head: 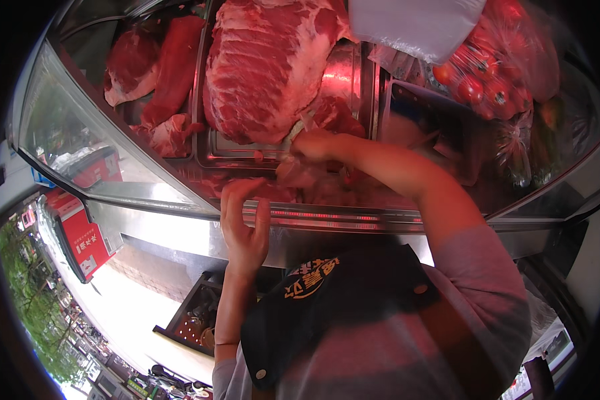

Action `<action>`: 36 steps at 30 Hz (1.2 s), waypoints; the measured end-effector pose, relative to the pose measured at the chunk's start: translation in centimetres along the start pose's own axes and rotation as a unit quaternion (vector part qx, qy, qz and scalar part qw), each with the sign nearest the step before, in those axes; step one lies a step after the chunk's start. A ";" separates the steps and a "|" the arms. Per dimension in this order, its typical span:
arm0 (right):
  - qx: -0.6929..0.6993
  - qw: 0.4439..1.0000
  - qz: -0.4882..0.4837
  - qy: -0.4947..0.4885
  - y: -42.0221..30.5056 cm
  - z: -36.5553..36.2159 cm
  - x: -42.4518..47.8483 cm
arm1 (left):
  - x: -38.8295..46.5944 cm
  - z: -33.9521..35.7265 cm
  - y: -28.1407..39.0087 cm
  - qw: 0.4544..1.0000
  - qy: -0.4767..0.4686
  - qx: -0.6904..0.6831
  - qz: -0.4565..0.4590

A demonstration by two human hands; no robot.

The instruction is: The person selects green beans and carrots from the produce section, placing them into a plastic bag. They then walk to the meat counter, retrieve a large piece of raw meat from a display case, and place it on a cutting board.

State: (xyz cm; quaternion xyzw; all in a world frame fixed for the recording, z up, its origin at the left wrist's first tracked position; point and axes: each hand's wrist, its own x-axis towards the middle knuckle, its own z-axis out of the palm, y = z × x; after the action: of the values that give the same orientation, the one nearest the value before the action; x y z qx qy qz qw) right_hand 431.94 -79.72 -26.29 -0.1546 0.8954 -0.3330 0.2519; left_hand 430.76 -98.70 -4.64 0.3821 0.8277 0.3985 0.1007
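Note:
A large slab of raw ribbed meat [260, 70] lies in a metal tray [220, 159] inside a glass display case. My right hand [312, 143] reaches into the case at the near end of the slab, fingers bent down beside a smaller piece of dark red meat [336, 114]. Something pale shows at its fingertips; whether the hand grips it cannot be told. At the case's metal front edge [320, 215] is my left hand [244, 220], its fingers bent forward and its thumb apart, with nothing seen in it. Under my right forearm are loose pale pieces [305, 175], partly hidden.
More meat cuts [172, 65] lie to the left. On the right are white plastic sheeting [415, 25], a clear bag of tomatoes [485, 90] and a dark riveted object [415, 100]. A slanted glass panel [105, 130] bounds the left side; a red box [82, 237] stands outside.

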 end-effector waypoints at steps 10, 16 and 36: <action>0.205 0.956 0.074 -0.195 -0.7 -4.6 -4.7 | 9.8 12.5 -18.7 0.858 0.275 -0.108 -0.420; 0.397 0.808 0.285 0.330 10.9 -8.5 -1.2 | 10.2 12.9 -28.1 0.654 0.289 -0.171 -0.678; 0.628 0.465 0.401 0.478 11.6 -2.3 5.2 | 9.2 10.9 -27.0 0.574 0.164 -0.700 -0.392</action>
State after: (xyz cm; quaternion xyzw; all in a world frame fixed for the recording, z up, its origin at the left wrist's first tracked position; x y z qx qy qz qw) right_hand 425.14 -72.35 -34.42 0.6043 0.3896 -0.6903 -0.0805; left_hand 414.63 -96.37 -30.47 -0.2415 0.3626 0.8311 0.3456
